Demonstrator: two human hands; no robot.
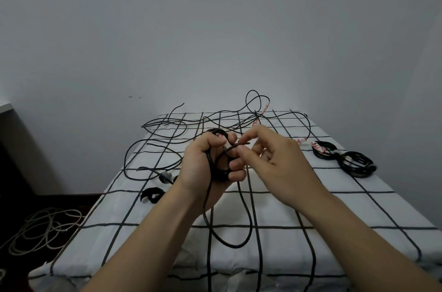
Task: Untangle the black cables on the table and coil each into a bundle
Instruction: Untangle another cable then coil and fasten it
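Gripping coiled black cable [216, 167], left hand [203, 167]; right hand [270, 155] apparently pinching its end beside left fingertips.

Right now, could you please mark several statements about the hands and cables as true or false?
1. The left hand grips a black cable coil. True.
2. The right hand hangs idle and empty. False: it pinches the cable end beside the left hand.
3. Two coiled bundles lie at the right of the table. True.
4. Every cable on the table is coiled. False: loose cables sprawl across the far side.
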